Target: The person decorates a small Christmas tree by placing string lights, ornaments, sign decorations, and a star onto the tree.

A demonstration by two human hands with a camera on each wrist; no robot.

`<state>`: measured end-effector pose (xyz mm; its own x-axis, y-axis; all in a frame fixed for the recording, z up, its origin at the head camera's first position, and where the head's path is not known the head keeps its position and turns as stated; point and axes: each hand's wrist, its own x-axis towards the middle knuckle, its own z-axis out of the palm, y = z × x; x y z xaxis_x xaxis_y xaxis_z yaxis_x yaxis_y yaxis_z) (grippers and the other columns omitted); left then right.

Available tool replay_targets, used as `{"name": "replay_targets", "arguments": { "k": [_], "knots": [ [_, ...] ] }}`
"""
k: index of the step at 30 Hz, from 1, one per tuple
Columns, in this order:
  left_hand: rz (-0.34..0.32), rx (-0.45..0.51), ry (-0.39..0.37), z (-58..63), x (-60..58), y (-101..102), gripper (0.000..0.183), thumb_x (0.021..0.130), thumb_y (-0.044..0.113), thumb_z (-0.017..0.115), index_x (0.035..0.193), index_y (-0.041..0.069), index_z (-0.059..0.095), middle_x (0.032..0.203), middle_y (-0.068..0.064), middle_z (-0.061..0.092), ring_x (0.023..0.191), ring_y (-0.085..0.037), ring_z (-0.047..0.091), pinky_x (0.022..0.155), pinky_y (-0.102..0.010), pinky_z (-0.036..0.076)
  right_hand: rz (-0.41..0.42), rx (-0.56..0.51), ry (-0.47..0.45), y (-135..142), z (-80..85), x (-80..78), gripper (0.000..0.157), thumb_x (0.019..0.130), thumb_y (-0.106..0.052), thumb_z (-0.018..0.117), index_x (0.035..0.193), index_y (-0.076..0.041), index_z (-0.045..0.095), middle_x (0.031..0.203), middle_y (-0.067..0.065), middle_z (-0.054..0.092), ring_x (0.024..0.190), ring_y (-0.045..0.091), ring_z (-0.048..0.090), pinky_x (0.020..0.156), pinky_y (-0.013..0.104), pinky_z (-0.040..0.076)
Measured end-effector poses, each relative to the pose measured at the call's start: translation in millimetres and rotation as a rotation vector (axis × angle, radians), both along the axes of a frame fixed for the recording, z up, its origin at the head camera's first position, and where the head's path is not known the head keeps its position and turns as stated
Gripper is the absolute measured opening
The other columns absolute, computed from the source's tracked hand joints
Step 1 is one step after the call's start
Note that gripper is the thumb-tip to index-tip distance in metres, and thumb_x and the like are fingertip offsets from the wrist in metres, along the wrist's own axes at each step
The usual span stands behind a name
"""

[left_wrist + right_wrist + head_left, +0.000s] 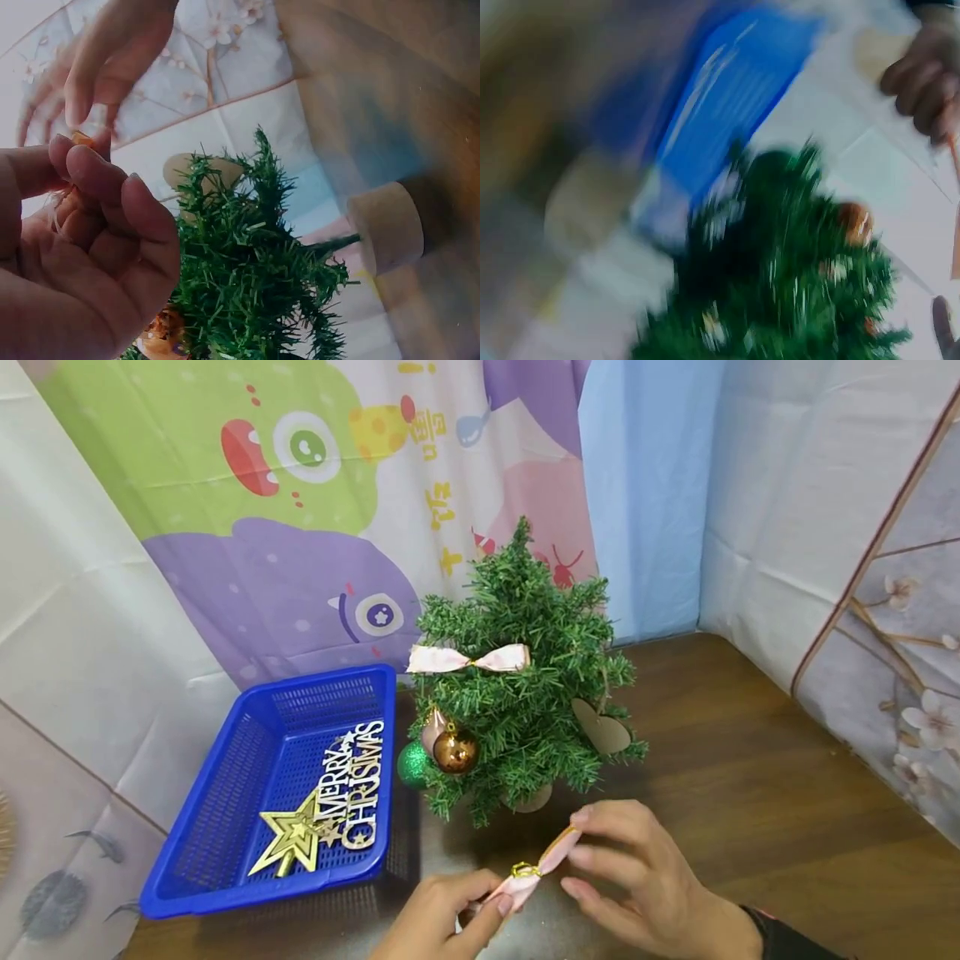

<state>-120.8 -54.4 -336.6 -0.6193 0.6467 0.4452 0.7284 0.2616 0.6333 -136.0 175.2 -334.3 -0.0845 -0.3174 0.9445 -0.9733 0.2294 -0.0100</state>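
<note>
Below the small green Christmas tree [525, 610], my left hand [442, 910] pinches one end of a pink ribbon bow [557, 850] between thumb and fingers. A gold tie circles the bow's middle. My right hand [645, 877] is beside the bow's other end, its index fingertip right at the ribbon and its thumb held apart. In the left wrist view, the right hand's fingers are spread above the left hand [105, 217]. A second pink bow [442, 658] sits across the tree's branches. The right wrist view is badly blurred.
Left of the tree stands a blue plastic basket [198, 902] holding a gold star [296, 833] and a "Merry Christmas" sign [360, 793]. From the branches hang a brown ball [455, 752], a green glitter ball [412, 764] and a heart-shaped tag [603, 731]. Printed curtains rise behind the table.
</note>
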Motion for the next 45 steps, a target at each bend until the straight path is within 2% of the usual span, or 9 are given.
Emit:
{"name": "replay_targets", "arguments": {
  "k": [1,3,9,15,23,28,33,37,45],
  "knots": [
    [0.016,-0.023,0.021,0.6,-0.7,0.2,0.012,0.091,0.007,0.06,0.082,0.014,0.062,0.061,0.013,0.048,0.058,0.013,0.036,0.047,-0.007,0.033,-0.025,0.036,0.082,1.8,3.3,-1.4,0.023,0.095,-0.017,0.061,0.104,0.004,0.061,0.108,0.022,0.058,0.093,0.027,0.055,0.078,0.031,0.045],
    [0.05,-0.072,0.087,2.8,-2.1,1.7,0.01,0.091,0.01,0.062,0.082,0.015,0.062,0.063,0.015,0.046,0.058,0.011,0.035,0.048,-0.006,0.031,-0.015,0.124,0.075,6.1,7.4,-1.3,0.019,0.096,-0.019,0.059,0.103,-0.003,0.066,0.105,0.016,0.062,0.09,0.025,0.058,0.077,0.031,0.045],
    [0.151,-0.152,0.326,7.8,-5.5,7.1,0.008,0.087,0.013,0.067,0.082,0.019,0.065,0.069,0.015,0.054,0.061,0.007,0.043,0.054,-0.01,0.037,0.184,0.188,-0.433,17.7,2.6,1.4,0.012,0.091,-0.01,0.065,0.102,-0.007,0.067,0.091,-0.001,0.063,0.078,0.007,0.058,0.067,0.014,0.048],
    [0.162,-0.132,0.329,13.5,-6.3,7.1,0.006,0.086,0.014,0.067,0.083,0.019,0.067,0.073,0.015,0.058,0.064,0.006,0.047,0.057,-0.011,0.039,0.252,0.219,-0.653,25.5,6.2,0.9,0.021,0.084,0.002,0.07,0.1,-0.012,0.068,0.089,-0.004,0.063,0.071,0.003,0.056,0.058,0.014,0.048],
    [0.179,-0.037,0.321,21.9,-6.7,6.4,0.011,0.081,0.01,0.07,0.083,0.02,0.066,0.068,0.016,0.05,0.059,0.009,0.037,0.051,-0.006,0.029,0.231,0.278,-0.604,28.5,20.8,-5.3,0.021,0.085,0.001,0.069,0.099,-0.015,0.066,0.088,-0.007,0.061,0.072,0.002,0.053,0.061,0.013,0.046],
    [0.192,0.013,0.28,20.6,-6.0,2.3,0.002,0.088,0.018,0.067,0.088,0.019,0.066,0.065,0.016,0.048,0.057,0.009,0.037,0.05,-0.005,0.029,0.197,0.274,-0.505,32.6,43.1,-14.8,0.009,0.089,-0.006,0.066,0.097,-0.011,0.068,0.088,-0.006,0.062,0.073,0.002,0.053,0.062,0.012,0.045],
    [0.209,0.051,0.222,19.5,-4.8,-6.2,0.008,0.087,0.015,0.067,0.093,0.02,0.066,0.062,0.017,0.045,0.055,0.008,0.037,0.049,-0.005,0.03,0.056,0.144,-0.354,51.9,100.2,-51.3,0.006,0.083,-0.001,0.07,0.089,-0.002,0.069,0.08,0.0,0.064,0.07,0.008,0.053,0.06,0.016,0.043],
    [0.242,0.055,0.197,17.3,-4.0,-12.7,0.016,0.085,0.008,0.068,0.091,0.022,0.066,0.061,0.019,0.042,0.053,0.009,0.035,0.047,-0.005,0.029,-0.14,0.191,-0.357,58.4,138.6,-88.8,0.018,0.077,0.008,0.073,0.088,-0.007,0.072,0.081,-0.005,0.063,0.071,0.008,0.049,0.062,0.018,0.04],
    [0.269,0.055,0.238,8.9,-4.7,-24.3,0.019,0.083,0.006,0.069,0.09,0.023,0.065,0.059,0.02,0.042,0.053,0.014,0.031,0.045,-0.006,0.027,-0.235,0.37,-0.343,49.7,149.6,-129.9,0.012,0.082,0.0,0.072,0.089,-0.009,0.073,0.082,-0.004,0.063,0.074,0.012,0.047,0.064,0.025,0.036]
  ]
}}
